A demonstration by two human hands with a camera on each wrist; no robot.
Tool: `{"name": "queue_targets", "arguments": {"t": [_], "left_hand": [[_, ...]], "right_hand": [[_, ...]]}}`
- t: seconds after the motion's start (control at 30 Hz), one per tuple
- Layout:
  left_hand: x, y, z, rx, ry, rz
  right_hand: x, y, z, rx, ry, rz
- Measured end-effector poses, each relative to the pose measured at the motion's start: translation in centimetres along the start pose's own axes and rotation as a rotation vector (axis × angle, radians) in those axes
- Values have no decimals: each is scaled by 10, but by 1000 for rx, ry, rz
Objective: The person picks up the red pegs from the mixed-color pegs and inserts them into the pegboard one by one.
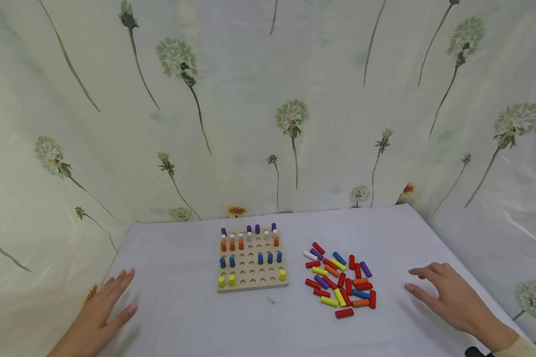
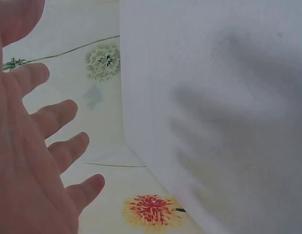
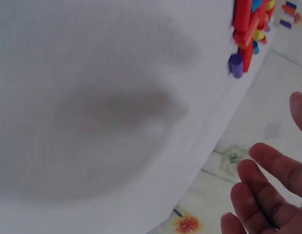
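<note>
A square wooden pegboard [image 1: 255, 277] lies on the white table, its holes partly filled with upright purple, white, orange, blue and yellow pegs. To its right, loose pegs [image 1: 344, 313] are scattered, mostly red, with some yellow, blue, orange, purple and one white. My left hand [image 1: 99, 310] hovers left of the board with fingers extended, holding nothing. Over the table's right side, my right hand [image 1: 451, 297] is held beside the loose pegs, fingers relaxed and apart from them. In the right wrist view, a purple peg [image 3: 236, 66] shows at the edge of the pile.
A small pale scrap [image 1: 270, 300] lies just in front of the board. A curtain with dandelion prints [image 1: 250, 124] surrounds the white tabletop [image 1: 174, 277] at the back and both sides. A dark band [image 1: 475, 352] shows near the right sleeve.
</note>
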State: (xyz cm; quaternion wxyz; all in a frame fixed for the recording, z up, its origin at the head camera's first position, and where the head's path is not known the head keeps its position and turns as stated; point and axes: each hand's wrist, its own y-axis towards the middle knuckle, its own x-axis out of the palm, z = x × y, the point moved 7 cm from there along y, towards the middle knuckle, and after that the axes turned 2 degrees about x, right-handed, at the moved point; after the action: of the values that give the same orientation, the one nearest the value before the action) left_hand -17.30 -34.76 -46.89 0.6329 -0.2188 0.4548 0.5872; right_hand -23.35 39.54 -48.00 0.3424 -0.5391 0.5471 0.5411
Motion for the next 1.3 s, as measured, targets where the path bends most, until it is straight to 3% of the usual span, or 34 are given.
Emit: {"name": "queue_targets", "arguments": {"t": [0.2, 0.37, 0.43, 0.5, 0.57, 0.67, 0.73, 0.87, 0.97, 1.13, 1.3], "left_hand": [[7, 6, 1, -36, 11, 33], [33, 16, 13, -30, 23, 101], [51, 22, 19, -44, -60, 103], [73, 30, 24, -98, -201, 72], [96, 39, 29, -179, -331, 25], [127, 55, 38, -290, -417, -22], [139, 65, 45, -299, -394, -15], [150, 77, 55, -258, -282, 48], [155, 80, 60, -235, -214, 88], [158, 82, 62, -221, -179, 144], [161, 88, 61, -210, -160, 129]], "right_hand": [[27, 4, -31, 47, 43, -102], [50, 9, -44, 144, 170, -191], [59, 10, -47, 185, 235, -225], [66, 10, -48, 227, 302, -250], [72, 11, -46, 272, 342, -252], [77, 13, -44, 317, 362, -243], [79, 15, -42, 333, 363, -241], [83, 16, -41, 348, 387, -287], [84, 16, -41, 343, 386, -325], [81, 19, -42, 313, 371, -351], [79, 19, -42, 307, 365, -366]]}}
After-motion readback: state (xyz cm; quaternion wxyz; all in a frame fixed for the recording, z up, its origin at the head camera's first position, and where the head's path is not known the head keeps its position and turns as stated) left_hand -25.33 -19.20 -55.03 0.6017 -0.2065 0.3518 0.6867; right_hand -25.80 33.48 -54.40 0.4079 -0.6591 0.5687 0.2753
